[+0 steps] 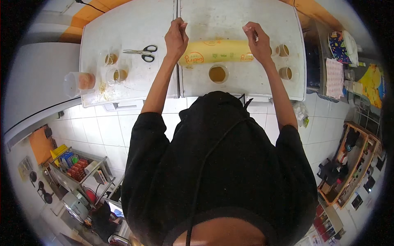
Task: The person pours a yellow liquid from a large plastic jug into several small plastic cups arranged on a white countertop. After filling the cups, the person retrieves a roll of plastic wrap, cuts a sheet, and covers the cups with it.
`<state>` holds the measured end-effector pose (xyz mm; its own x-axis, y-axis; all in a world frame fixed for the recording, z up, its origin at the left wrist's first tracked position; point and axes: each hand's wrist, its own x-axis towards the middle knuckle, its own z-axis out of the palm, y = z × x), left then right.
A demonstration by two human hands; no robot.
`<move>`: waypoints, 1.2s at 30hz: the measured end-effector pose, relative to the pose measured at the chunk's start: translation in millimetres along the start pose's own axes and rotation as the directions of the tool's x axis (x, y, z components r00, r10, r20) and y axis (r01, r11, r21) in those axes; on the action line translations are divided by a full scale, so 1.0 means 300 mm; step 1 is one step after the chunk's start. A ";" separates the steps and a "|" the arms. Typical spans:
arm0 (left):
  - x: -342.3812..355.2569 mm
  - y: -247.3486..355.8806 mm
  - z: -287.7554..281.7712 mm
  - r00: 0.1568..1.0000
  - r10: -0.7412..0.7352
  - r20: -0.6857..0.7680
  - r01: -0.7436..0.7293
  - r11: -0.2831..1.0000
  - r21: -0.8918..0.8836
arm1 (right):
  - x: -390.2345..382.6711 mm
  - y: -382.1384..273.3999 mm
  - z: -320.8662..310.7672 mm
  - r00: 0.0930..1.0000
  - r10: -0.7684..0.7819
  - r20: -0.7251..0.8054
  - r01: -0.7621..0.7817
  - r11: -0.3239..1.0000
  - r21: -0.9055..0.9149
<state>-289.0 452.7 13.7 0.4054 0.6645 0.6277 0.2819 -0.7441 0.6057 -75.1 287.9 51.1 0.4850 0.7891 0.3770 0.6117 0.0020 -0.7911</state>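
A yellow printed roll of plastic wrap (217, 52) lies crosswise on the white table. Just past its left end, my left hand (176, 39) is closed in a pinch, a pale bit showing at the fingertips. My right hand (258, 43) pinches in the same way over the roll's right end. Both seem to grip the clear edge of the wrap, though the sheet between them is hardly visible. On the near side of the roll stands a clear cup of brown sauce (218, 74). Black-handled scissors (141, 52) lie left of my left forearm.
Two similar filled cups, one farther off (282, 50) and one closer (285, 73), stand at the right. More cups (119, 75) and a large clear container (80, 83) are at the left, near brown crumbs. A seam (178, 82) divides the white tabletop (135, 88).
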 end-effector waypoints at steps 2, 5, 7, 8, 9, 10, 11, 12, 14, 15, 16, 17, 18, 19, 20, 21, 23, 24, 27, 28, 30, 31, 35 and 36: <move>-0.010 0.012 -0.007 1.000 -0.015 0.009 0.015 1.000 -0.016 | -0.001 -0.014 -0.009 1.000 -0.030 -0.006 0.030 1.000 0.006; -0.039 0.023 -0.035 0.999 -0.034 0.034 0.035 0.999 -0.034 | -0.024 -0.025 -0.021 1.000 -0.005 0.020 0.005 1.000 0.026; -0.073 0.040 -0.060 0.998 -0.031 0.050 0.032 0.999 -0.028 | -0.047 -0.018 -0.036 0.998 -0.021 0.051 0.020 0.999 0.029; -0.087 0.050 -0.071 0.998 -0.008 0.062 0.008 1.000 -0.005 | -0.059 -0.013 -0.044 0.997 -0.028 0.067 0.026 0.999 0.032; -0.099 0.060 -0.082 0.997 0.014 0.074 -0.016 1.000 0.017 | -0.070 -0.012 -0.049 0.996 -0.042 0.074 0.040 0.999 0.035; -0.111 0.067 -0.091 0.996 0.036 0.086 -0.040 0.998 0.038 | -0.079 -0.011 -0.056 0.995 -0.057 0.083 0.054 0.998 0.038; -0.125 0.068 -0.099 0.993 0.027 0.114 -0.030 0.999 0.030 | -0.088 -0.013 -0.062 0.993 -0.072 0.090 0.069 0.997 0.041; -0.140 0.066 -0.107 0.990 0.018 0.142 -0.021 1.000 0.022 | -0.098 -0.019 -0.071 0.991 -0.061 0.115 0.060 0.998 0.016; -0.153 0.080 -0.117 0.987 0.053 0.150 -0.053 0.999 -0.001 | -0.111 -0.035 -0.087 0.985 -0.041 0.165 0.047 0.998 -0.034; -0.149 0.088 -0.120 0.987 0.097 0.131 -0.096 0.995 -0.017 | -0.117 -0.041 -0.091 0.983 -0.071 0.167 0.077 0.997 -0.028; -0.143 0.100 -0.124 0.983 0.144 0.110 -0.141 0.989 -0.033 | -0.121 -0.049 -0.095 0.981 -0.103 0.166 0.108 0.994 -0.022; -0.142 0.112 -0.131 0.983 0.138 0.117 -0.135 0.990 -0.035 | -0.128 -0.053 -0.098 0.977 -0.134 0.165 0.139 0.990 -0.017; -0.144 0.123 -0.140 0.983 0.133 0.124 -0.129 0.991 -0.036 | -0.139 -0.054 -0.101 0.976 -0.113 0.188 0.118 0.993 -0.016; -0.149 0.134 -0.149 0.983 0.128 0.130 -0.124 0.992 -0.038 | -0.148 -0.055 -0.107 0.973 -0.093 0.211 0.098 0.995 -0.016; -0.164 0.141 -0.158 0.980 0.146 0.138 -0.143 0.989 -0.030 | -0.158 -0.056 -0.113 0.970 -0.073 0.234 0.080 0.997 -0.017; -0.186 0.145 -0.170 0.976 0.164 0.147 -0.162 0.986 -0.023 | -0.171 -0.059 -0.121 0.963 -0.115 0.245 0.130 0.991 -0.044; -0.239 0.148 -0.200 0.961 0.180 0.209 -0.183 0.983 -0.005 | -0.206 -0.062 -0.140 0.943 -0.193 0.272 0.225 0.970 -0.090; -0.273 0.140 -0.216 0.948 0.180 0.261 -0.187 0.982 0.001 | -0.232 -0.054 -0.148 0.935 -0.214 0.283 0.259 0.957 -0.132; -0.400 0.130 -0.257 0.885 0.222 0.409 -0.291 0.950 0.116 | -0.340 -0.014 -0.147 0.902 -0.318 0.293 0.386 0.898 -0.213; -0.446 0.119 -0.260 0.856 0.238 0.458 -0.342 0.926 0.159 | -0.384 0.010 -0.140 0.892 -0.352 0.285 0.416 0.885 -0.211; -0.532 0.076 -0.257 0.811 0.245 0.531 -0.330 0.941 0.070 | -0.482 0.067 -0.114 0.871 -0.414 0.264 0.470 0.857 -0.210; -0.569 0.060 -0.253 0.791 0.261 0.554 -0.344 0.938 0.050 | -0.521 0.098 -0.100 0.849 -0.447 0.282 0.505 0.842 -0.187; -0.650 0.038 -0.245 0.712 0.273 0.647 -0.393 0.919 0.044 | -0.633 0.216 -0.038 0.825 -0.467 0.317 0.535 0.826 -0.176; -0.663 0.035 -0.242 0.692 0.267 0.671 -0.402 0.914 0.050 | -0.653 0.236 -0.025 0.828 -0.454 0.329 0.528 0.828 -0.188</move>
<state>-429.9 317.6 -69.3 0.9392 0.2146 0.2682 0.1384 -0.9510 0.2764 -122.1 128.9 -75.1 -0.0815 0.8546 0.5129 0.8803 0.3030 -0.3650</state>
